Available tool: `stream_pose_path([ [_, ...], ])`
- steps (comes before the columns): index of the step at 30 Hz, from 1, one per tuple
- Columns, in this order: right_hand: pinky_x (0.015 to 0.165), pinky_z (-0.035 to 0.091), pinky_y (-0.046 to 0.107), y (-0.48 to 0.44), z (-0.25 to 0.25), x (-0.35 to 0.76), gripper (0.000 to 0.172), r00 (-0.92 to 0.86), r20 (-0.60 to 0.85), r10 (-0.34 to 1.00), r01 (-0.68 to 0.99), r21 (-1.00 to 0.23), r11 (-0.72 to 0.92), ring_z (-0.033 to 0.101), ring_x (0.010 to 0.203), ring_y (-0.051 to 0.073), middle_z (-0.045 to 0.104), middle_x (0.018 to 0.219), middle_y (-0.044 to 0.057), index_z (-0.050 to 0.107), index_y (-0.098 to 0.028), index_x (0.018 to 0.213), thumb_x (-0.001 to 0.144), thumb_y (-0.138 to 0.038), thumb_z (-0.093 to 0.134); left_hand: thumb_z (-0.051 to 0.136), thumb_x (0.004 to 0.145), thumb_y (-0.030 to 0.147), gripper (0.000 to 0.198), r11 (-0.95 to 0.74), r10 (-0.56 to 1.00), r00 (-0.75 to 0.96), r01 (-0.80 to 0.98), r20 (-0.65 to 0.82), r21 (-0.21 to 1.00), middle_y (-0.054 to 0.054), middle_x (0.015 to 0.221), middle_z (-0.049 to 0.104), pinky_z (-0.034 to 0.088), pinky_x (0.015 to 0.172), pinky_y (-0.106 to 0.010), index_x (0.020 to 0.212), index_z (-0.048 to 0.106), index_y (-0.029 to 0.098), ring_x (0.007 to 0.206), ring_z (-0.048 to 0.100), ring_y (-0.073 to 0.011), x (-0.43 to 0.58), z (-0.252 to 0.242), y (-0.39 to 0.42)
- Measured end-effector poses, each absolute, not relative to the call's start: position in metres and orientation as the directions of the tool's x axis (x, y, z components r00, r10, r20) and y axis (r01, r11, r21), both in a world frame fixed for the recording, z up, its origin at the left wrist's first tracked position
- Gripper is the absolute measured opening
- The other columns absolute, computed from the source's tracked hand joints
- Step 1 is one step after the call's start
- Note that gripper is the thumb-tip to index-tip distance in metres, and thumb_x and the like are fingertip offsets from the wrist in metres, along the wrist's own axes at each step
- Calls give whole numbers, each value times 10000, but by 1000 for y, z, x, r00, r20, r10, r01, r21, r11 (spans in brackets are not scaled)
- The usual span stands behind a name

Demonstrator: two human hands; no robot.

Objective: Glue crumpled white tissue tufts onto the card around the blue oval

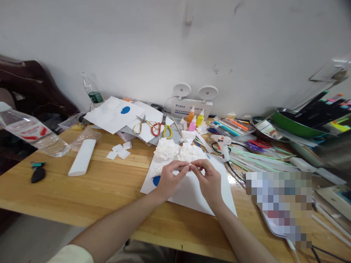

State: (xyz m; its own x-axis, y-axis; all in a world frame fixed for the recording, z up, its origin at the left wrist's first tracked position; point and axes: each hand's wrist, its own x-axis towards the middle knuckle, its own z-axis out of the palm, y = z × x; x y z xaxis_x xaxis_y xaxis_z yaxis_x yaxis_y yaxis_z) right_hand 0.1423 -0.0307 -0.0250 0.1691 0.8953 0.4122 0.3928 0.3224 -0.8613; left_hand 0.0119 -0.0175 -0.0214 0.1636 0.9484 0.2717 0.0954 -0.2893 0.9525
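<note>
My left hand (170, 179) and my right hand (207, 179) meet over a white paper sheet (189, 191) on the wooden table (109, 186). Both pinch a small white piece of paper (189, 166) between their fingertips. Just beyond the hands lie two white fluffy paper flowers (178, 149). A blue spot (156, 180) shows on the sheet under my left hand.
Scissors and yellow pliers (153, 128) lie on paper sheets at the back. A glue gun (223, 144), paint bottles (195, 118), pens and straws crowd the right. A plastic bottle (30, 131), a white flat strip (82, 157) and small paper squares (120, 150) lie left.
</note>
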Motion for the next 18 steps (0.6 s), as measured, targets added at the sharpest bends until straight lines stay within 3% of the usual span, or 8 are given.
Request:
stream_pose_path([
  [12, 617, 424, 296, -30, -29, 143, 73, 170, 431, 886, 363, -864, 350, 529, 710, 161, 582, 728, 19, 618, -217, 771, 773, -281, 582, 537, 784, 279, 173, -348, 930, 170, 123, 326, 929, -56, 813, 668, 491, 691, -265, 820, 672, 178, 776, 602, -161, 11, -21, -17],
  [18, 683, 448, 333, -31, -29, 142, 79, 158, 586, 794, 517, -735, 439, 541, 769, 177, 585, 770, 30, 646, -236, 818, 776, -225, 580, 538, 783, 256, 168, -378, 919, 178, 147, 351, 914, -56, 790, 675, 489, 682, -267, 833, 676, 174, 757, 594, -156, 11, -22, -16],
])
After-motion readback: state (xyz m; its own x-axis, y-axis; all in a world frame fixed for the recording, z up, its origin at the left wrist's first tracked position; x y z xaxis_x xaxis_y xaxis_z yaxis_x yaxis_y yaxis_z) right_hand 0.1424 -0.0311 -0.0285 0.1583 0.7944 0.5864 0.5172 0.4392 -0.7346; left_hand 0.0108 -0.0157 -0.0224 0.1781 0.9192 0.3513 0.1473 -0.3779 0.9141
